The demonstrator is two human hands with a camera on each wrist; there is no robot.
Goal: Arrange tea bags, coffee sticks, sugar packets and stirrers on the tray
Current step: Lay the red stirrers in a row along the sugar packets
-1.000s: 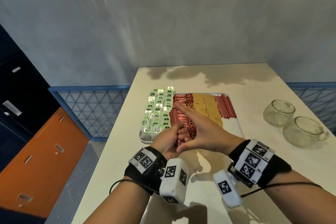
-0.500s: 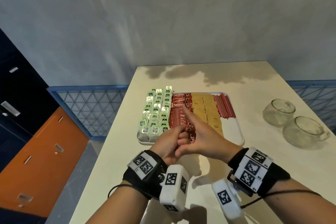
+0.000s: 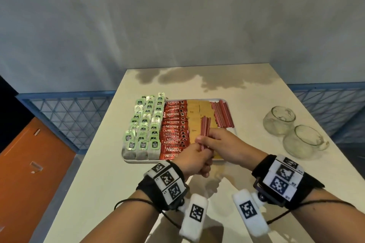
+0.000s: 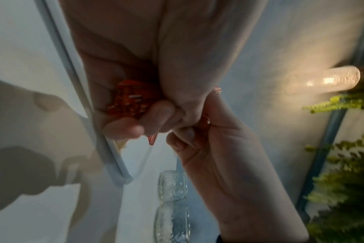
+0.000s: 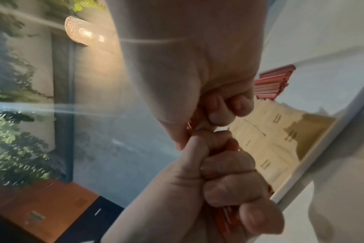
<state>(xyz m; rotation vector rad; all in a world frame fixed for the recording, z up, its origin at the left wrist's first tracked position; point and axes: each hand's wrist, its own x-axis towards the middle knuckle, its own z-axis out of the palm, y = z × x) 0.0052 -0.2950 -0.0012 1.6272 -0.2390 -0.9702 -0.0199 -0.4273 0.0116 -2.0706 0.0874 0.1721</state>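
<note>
Stirrers (image 3: pixel 205 130) in both hands over tray (image 3: pixel 169 162); 2 glass jars (image 3: pixel 279 117) rt.

tray (image 3: pixel 126 159) on table (image 3: pixel 94 183) (jars (image 3: pixel 278 117) right)

We see the white tray (image 3: pixel 126 159) filled in columns: green-tagged tea bags (image 3: pixel 145 125), red coffee sticks (image 3: pixel 173 130), tan sugar packets (image 3: pixel 194 116), red stirrers (image 3: pixel 222 113). A further bundle of stirrers (image 3: pixel 205 129) stands raised above the packets.

Coffee sticks (image 3: pixel 173 130) look like glossy foil, the sugar packets (image 3: pixel 194 116) beside them matt paper, tray (image 3: pixel 138 161) smooth white plastic.
</note>
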